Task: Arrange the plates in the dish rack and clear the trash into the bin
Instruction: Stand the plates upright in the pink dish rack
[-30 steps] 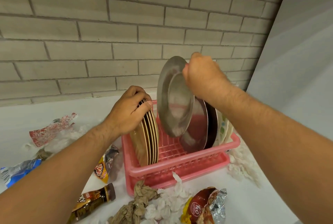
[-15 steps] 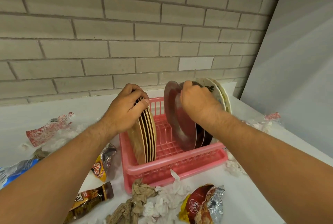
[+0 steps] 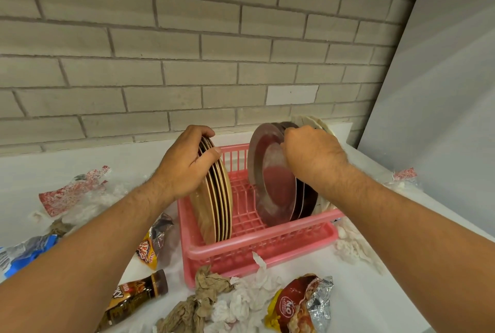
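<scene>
While upright, plates (image 3: 222, 198) under left hand (image 3: 187, 163); right hand (image 3: 313, 155)

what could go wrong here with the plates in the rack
1. The left hand seems to prop up the tan plates, which stand on edge with an open gap beside them in the pink rack. If released carelessly, they may topple into that gap.
2. The right hand holds the tilted steel plate by its rim. It might slide or knock the dark plates behind it.
</scene>
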Demonstrator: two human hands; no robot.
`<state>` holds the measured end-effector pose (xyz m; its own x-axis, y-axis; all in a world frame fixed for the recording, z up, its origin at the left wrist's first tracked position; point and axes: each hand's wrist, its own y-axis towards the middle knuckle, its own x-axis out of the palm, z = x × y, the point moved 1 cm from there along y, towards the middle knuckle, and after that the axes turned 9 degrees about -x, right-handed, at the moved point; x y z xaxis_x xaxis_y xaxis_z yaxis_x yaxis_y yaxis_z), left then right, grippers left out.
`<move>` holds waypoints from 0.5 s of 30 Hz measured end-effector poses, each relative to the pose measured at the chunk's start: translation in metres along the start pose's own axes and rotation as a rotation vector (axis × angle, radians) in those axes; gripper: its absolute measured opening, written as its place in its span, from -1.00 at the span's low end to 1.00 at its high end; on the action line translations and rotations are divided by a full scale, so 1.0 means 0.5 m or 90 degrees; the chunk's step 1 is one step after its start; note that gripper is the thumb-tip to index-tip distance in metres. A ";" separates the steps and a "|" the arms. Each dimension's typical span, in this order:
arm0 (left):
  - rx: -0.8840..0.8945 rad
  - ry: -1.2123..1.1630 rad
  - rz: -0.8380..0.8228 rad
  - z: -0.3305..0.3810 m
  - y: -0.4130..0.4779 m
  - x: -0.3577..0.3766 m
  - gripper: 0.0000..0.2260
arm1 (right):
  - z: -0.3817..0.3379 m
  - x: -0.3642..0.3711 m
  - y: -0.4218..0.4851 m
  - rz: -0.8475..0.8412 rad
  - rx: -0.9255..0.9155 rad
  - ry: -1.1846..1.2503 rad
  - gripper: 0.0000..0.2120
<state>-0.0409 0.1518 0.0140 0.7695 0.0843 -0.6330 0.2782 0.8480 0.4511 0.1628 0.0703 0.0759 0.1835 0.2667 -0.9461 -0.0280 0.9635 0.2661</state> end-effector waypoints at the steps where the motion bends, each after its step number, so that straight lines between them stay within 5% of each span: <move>1: -0.011 -0.008 0.003 0.001 -0.001 0.000 -0.61 | 0.000 0.003 0.002 0.008 -0.001 -0.002 -0.86; 10: -0.004 -0.033 0.017 0.001 -0.005 0.003 -0.71 | -0.027 -0.015 -0.015 0.149 -0.031 0.092 -0.71; 15: 0.016 -0.027 0.011 -0.005 0.002 0.005 -0.71 | -0.116 0.048 -0.023 0.081 -0.063 0.451 -0.68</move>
<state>-0.0401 0.1542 0.0116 0.7974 0.0763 -0.5986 0.2787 0.8333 0.4775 0.1105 0.0669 0.0396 -0.5067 0.2954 -0.8099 -0.1016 0.9124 0.3964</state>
